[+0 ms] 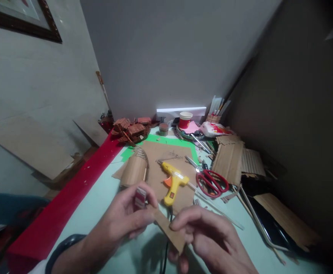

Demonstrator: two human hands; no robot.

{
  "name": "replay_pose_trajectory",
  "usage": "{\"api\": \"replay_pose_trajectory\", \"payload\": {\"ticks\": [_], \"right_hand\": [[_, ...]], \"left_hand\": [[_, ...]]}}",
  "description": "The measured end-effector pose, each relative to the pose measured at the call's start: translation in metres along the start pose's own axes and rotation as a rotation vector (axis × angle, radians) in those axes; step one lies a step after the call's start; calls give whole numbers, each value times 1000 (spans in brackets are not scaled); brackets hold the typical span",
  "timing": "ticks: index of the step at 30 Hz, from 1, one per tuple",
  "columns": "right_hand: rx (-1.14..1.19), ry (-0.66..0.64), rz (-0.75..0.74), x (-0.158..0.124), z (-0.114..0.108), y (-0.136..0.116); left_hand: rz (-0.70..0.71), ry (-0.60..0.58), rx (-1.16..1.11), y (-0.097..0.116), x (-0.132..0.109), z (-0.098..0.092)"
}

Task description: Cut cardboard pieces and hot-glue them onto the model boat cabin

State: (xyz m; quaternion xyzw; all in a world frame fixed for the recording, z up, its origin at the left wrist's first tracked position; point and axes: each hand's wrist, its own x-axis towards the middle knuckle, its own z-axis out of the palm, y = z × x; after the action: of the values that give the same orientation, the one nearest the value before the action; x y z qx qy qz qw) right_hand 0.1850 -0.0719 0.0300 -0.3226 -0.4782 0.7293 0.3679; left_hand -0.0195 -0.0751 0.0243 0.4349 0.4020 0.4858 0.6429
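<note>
A small cardboard strip (169,231) is held between my two hands, low in the view. My left hand (129,213) pinches its upper left end, and a small striped piece (140,198) shows at that hand's fingers. My right hand (209,236) grips the strip's lower right end between thumb and fingers. Just beyond the hands, a yellow glue gun (174,180) lies on a cardboard sheet (157,152), its nozzle toward the upper left. A curved, ribbed cardboard form (134,169) rests left of the glue gun, behind my left hand.
Red-handled scissors (212,183) lie right of the glue gun, near clear glue sticks. Cardboard scraps (229,156) and a black tray (269,217) fill the right side. Reddish-brown model pieces (134,131), a jar (163,128) and a red cup (185,121) stand at the back.
</note>
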Motion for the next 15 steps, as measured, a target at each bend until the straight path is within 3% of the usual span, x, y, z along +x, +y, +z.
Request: {"api": "replay_pose_trajectory", "payload": {"ticks": [5, 11, 15], "right_hand": [[-87, -85, 76, 26, 7, -6], [-322, 153, -17, 67, 11, -8], [-402, 176, 30, 93, 10, -3]], "left_hand": [[190, 93, 406, 21, 5, -16], [502, 493, 777, 39, 23, -38], [522, 627, 882, 34, 37, -63]]}}
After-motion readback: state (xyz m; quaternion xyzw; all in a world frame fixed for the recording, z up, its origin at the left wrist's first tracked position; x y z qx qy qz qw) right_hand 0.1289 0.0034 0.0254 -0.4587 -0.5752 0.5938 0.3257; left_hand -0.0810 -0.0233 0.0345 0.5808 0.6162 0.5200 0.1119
